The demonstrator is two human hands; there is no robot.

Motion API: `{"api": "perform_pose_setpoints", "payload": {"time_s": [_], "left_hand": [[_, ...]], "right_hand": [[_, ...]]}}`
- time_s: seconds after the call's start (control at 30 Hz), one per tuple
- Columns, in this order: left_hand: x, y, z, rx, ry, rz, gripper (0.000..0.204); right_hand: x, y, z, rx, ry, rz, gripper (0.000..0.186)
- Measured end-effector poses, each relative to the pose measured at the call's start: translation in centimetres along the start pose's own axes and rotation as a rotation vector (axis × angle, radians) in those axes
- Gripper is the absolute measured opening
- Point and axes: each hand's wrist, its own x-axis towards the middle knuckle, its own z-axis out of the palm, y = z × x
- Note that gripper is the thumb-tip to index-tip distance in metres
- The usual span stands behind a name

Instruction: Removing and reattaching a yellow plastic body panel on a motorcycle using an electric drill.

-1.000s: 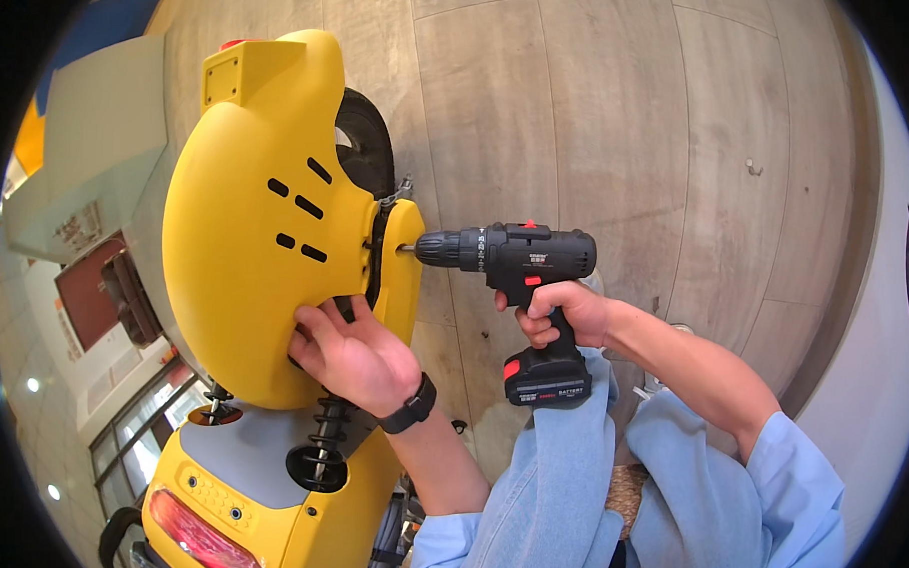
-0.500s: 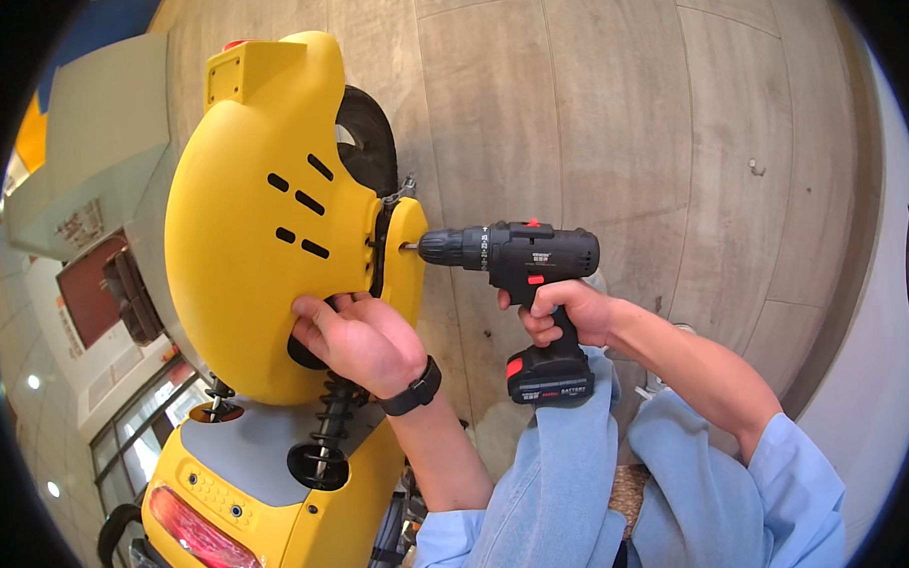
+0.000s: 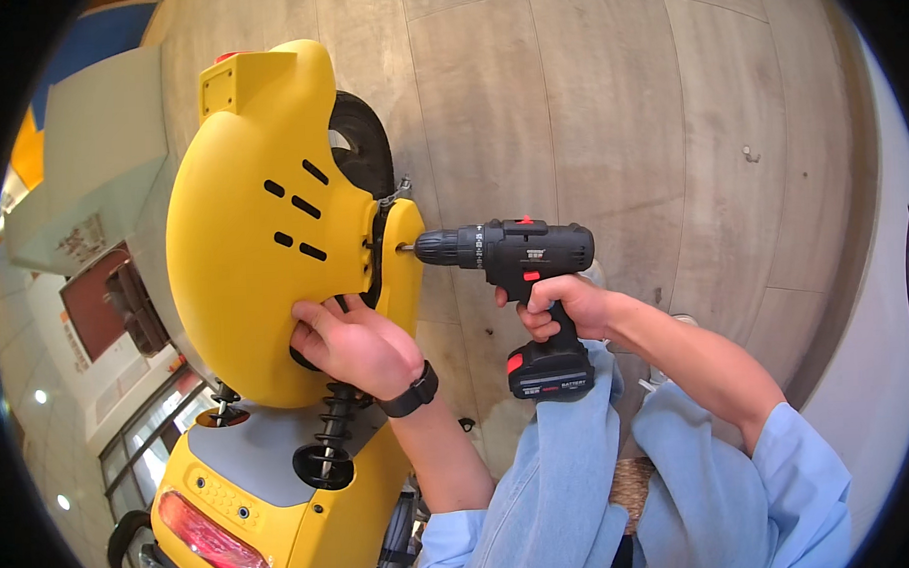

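Note:
A yellow scooter mudguard (image 3: 247, 231) curves over a black rear wheel (image 3: 363, 147). My left hand (image 3: 349, 345), with a black wristband, grips the mudguard's lower edge beside a black coil spring (image 3: 331, 428). My right hand (image 3: 560, 305) holds a black cordless drill (image 3: 519, 257) by its handle. The drill lies level, its bit tip pressed against the yellow side bracket (image 3: 407, 261) of the mudguard.
The scooter's yellow tail with a red rear light (image 3: 213, 543) is at the lower left. Large grey floor tiles (image 3: 618, 98) fill the background. My knees in light blue jeans (image 3: 582, 490) are at the bottom. A pale wall or cabinet (image 3: 90, 167) stands at the left.
My left hand has shifted slightly along the mudguard's lower edge. The drill stays pressed on the same spot of the bracket.

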Motion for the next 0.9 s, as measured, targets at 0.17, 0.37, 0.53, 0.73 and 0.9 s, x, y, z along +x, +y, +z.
{"api": "perform_pose_setpoints", "payload": {"time_s": [0.17, 0.37, 0.53, 0.73, 0.9], "left_hand": [[-0.3, -0.7, 0.0, 0.436, -0.089, 0.156, 0.065], [-0.4, -0.5, 0.5, 0.418, -0.031, 0.108, 0.063], [-2.3, 0.2, 0.7, 0.267, -0.157, -0.051, 0.062], [-2.0, 0.4, 0.9, 0.291, -0.103, -0.023, 0.059], [-1.7, -0.3, 0.3, 0.228, -0.057, -0.011, 0.039]], "right_hand": [[0.1, 0.1, 0.3, 0.022, -0.021, 0.001, 0.035], [0.3, 1.0, 0.3, 0.084, -0.048, -0.003, 0.034], [-0.1, 2.0, 0.5, 0.176, -0.036, -0.006, 0.030], [0.0, 3.2, 2.7, -0.013, 0.261, -0.244, 0.028], [-0.1, 3.9, 2.7, -0.082, 0.309, -0.292, 0.026]]}}
